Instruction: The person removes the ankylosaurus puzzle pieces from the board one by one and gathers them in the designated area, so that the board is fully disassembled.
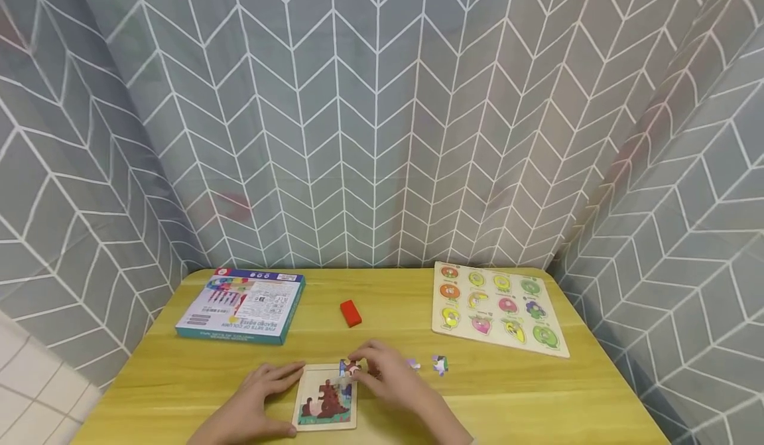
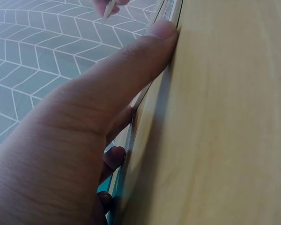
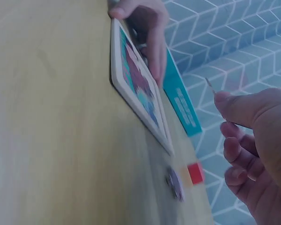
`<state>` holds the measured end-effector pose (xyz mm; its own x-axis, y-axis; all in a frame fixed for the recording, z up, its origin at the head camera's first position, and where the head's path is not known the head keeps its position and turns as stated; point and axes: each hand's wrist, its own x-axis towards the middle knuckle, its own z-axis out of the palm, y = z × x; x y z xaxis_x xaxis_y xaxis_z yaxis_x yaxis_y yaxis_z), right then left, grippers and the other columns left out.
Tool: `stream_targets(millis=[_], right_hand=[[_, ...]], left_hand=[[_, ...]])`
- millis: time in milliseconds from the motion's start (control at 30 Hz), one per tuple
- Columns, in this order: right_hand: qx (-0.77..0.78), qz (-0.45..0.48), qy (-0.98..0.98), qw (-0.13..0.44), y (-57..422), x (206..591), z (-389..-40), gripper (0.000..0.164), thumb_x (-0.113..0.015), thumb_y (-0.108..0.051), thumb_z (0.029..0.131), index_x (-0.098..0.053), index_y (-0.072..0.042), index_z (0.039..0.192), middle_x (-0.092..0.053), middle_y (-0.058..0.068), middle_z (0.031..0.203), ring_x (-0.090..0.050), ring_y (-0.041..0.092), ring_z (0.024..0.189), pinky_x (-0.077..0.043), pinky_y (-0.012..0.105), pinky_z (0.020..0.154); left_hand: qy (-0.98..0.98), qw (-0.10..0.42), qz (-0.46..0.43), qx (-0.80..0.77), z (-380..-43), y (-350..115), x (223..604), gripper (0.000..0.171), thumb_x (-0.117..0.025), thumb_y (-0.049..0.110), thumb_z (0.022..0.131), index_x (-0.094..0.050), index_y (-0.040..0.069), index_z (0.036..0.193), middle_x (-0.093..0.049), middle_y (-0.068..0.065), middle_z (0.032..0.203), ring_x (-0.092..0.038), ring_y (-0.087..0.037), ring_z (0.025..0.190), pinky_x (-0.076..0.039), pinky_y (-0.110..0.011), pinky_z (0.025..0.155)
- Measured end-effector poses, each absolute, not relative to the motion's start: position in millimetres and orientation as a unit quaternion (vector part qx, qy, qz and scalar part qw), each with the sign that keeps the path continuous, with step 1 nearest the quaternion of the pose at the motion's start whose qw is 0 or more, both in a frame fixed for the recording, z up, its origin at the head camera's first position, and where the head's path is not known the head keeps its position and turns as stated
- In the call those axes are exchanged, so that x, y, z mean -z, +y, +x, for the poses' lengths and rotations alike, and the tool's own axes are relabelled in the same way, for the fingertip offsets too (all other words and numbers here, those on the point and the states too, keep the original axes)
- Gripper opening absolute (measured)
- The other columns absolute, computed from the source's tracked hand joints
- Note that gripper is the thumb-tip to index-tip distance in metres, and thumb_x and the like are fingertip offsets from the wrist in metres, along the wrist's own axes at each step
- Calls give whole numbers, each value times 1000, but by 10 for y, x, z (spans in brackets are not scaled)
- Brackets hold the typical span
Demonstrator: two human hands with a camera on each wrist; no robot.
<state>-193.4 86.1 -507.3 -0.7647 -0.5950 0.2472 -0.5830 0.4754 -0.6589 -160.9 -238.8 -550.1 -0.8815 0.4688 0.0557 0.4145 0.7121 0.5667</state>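
Observation:
A small wooden jigsaw puzzle tray [image 1: 300, 413] lies on the table in front of me, partly filled with pieces of a brown animal picture. At its left edge rests my left hand [image 1: 258, 402], thumb at the near corner and fingertips by the far corner; the left wrist view shows that thumb [image 2: 131, 61] lying along the rim. My right hand [image 1: 388, 375] pinches a puzzle piece [image 1: 349, 368] over the tray's far right corner. Seen from the right wrist, the piece [image 3: 210, 85] stands edge-on between thumb and fingertip, raised above the tray.
Right of the right hand lie loose puzzle pieces [image 1: 440, 364]. Beyond the tray is a red block [image 1: 351, 313]. A flat boxed set [image 1: 256, 306] lies at the back left, and a fruit puzzle board [image 1: 498, 309] at the back right. Patterned curtains [image 1: 376, 133] enclose the table.

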Motion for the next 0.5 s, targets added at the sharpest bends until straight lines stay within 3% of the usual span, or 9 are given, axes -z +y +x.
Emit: stream_targets(millis=[200,500], right_hand=[[389,-318,864,-33,1158,5090,-1880,23,-75,-20,101,-76,-11,123,-69,-3,116,-57,6,91,-53,24,80],[371,-326,869,-32,1387,5290,-1708,21,-73,-27,102,-76,-15,119,-68,-9,114,-59,4,101,-54,27,87]], left_hand=[[923,40,246,-293,-1643,-2398,5523,100,-81,75,74,-54,28,158,-50,8,162,-39,-5,113,-43,-37,94],[917,42,254,-304,-1680,-2424,5588,99,-84,71,75,-54,27,158,-52,7,161,-40,-2,112,-41,-34,92]])
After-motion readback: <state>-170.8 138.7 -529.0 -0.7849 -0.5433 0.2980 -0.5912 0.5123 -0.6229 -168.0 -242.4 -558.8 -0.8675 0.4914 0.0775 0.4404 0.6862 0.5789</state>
